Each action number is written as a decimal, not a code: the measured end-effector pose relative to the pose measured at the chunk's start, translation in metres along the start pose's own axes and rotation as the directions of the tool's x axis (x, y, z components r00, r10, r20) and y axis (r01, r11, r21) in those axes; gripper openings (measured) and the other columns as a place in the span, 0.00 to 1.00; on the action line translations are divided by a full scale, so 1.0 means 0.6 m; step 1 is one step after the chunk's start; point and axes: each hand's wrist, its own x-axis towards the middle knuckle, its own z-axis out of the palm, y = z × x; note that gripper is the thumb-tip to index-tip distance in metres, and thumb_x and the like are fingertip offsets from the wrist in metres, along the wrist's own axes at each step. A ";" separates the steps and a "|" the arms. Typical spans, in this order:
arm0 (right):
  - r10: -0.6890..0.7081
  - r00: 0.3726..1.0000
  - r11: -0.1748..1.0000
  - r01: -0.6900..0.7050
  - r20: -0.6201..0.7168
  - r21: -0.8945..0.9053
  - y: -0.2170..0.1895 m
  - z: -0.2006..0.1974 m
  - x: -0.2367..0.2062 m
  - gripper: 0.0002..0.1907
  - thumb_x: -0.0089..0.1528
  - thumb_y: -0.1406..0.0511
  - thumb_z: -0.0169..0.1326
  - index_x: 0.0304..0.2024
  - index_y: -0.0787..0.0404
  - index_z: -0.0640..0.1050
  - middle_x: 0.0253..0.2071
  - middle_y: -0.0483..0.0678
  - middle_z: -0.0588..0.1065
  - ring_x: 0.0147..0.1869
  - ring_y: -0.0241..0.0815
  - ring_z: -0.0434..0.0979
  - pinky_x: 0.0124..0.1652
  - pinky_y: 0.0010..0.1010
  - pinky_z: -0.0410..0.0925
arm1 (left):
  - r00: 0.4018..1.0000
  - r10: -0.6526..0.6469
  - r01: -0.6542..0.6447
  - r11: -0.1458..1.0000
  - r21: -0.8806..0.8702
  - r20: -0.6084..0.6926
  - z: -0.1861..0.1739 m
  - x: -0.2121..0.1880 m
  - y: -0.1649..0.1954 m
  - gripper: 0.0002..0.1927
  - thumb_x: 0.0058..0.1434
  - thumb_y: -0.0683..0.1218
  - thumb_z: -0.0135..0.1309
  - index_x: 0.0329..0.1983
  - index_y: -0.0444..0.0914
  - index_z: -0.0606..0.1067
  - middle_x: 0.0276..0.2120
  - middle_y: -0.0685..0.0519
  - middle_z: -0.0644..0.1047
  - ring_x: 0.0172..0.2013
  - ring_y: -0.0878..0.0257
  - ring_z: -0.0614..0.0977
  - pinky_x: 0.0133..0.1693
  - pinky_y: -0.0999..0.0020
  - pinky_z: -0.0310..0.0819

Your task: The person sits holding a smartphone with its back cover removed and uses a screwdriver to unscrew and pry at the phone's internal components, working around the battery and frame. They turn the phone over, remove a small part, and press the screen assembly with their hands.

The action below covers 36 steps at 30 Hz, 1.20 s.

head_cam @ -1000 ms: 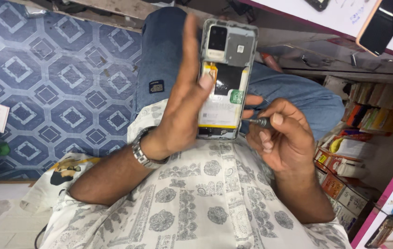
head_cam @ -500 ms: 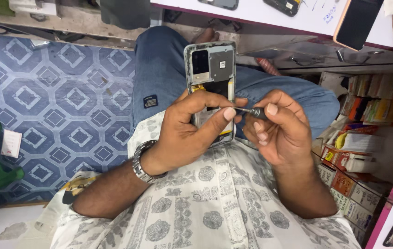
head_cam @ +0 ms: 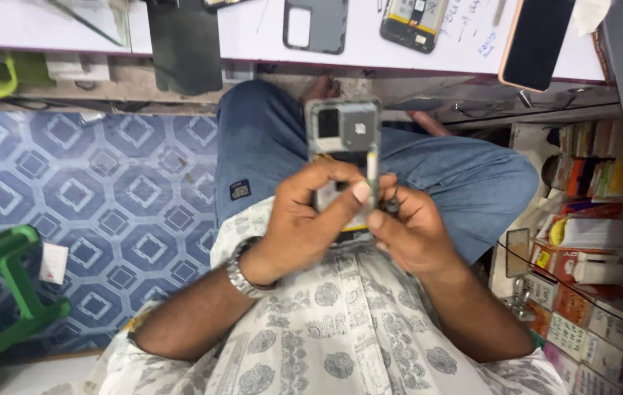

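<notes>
Compared with half a second ago, the opened phone (head_cam: pixel 344 157) now stands more upright in the view and the left hand (head_cam: pixel 310 219) has closed further over its lower half. The right hand (head_cam: pixel 408 234) has come in tighter beside the phone's right edge, and the dark screwdriver (head_cam: pixel 390 205), which earlier lay clearly across toward the phone, is now mostly hidden; only a small dark part shows above the right fingers.

The phone is held above the person's lap, over the blue jeans (head_cam: pixel 267 146). Its back cover is off, the grey camera part points up toward the white table (head_cam: pixel 253 29). The left fingers are curled around the phone from the left side, with the thumb pressing across its front, so the hand grips it firmly. The right fingers are closed together on the screwdriver, touching the phone's right edge near the left thumb tip. A metal wristwatch (head_cam: pixel 242 274) sits on the left wrist. On the table lie a grey back cover (head_cam: pixel 315 25) and another opened phone (head_cam: pixel 414 22).
</notes>
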 end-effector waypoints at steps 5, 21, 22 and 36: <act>-0.153 0.988 0.988 0.154 -0.026 0.032 0.006 -0.013 -0.006 0.12 0.68 0.72 0.55 0.53 0.73 0.76 0.48 0.53 0.79 0.51 0.40 0.80 0.53 0.35 0.73 | 0.952 0.306 -0.297 0.891 0.343 0.027 0.009 0.040 0.019 0.03 0.65 0.37 0.56 0.41 0.34 0.77 0.54 0.43 0.72 0.59 0.54 0.74 0.61 0.57 0.70; -0.191 0.972 0.979 0.199 -0.140 0.042 0.009 -0.047 -0.069 0.14 0.68 0.72 0.55 0.54 0.76 0.77 0.50 0.58 0.80 0.53 0.45 0.81 0.55 0.38 0.74 | 0.872 0.443 -0.146 -0.169 0.975 0.208 -0.104 0.275 0.052 0.03 0.61 0.40 0.60 0.37 0.41 0.79 0.35 0.46 0.75 0.41 0.43 0.73 0.40 0.44 0.58; -0.181 0.975 0.980 0.189 -0.131 0.056 0.008 -0.046 -0.068 0.14 0.67 0.72 0.55 0.54 0.76 0.77 0.50 0.58 0.80 0.52 0.45 0.82 0.55 0.38 0.74 | 0.814 0.521 -0.213 -0.141 0.967 0.256 -0.103 0.265 0.058 0.05 0.62 0.39 0.60 0.40 0.40 0.79 0.38 0.46 0.75 0.43 0.44 0.74 0.42 0.45 0.60; 0.023 0.970 0.906 0.083 0.243 -0.415 -0.013 -0.038 -0.021 0.13 0.64 0.71 0.58 0.49 0.75 0.80 0.43 0.56 0.82 0.46 0.40 0.81 0.47 0.32 0.74 | 0.987 -0.097 0.073 0.982 0.175 0.128 -0.079 0.017 0.034 0.27 0.69 0.36 0.59 0.70 0.30 0.67 0.41 0.53 0.79 0.41 0.73 0.78 0.43 0.78 0.75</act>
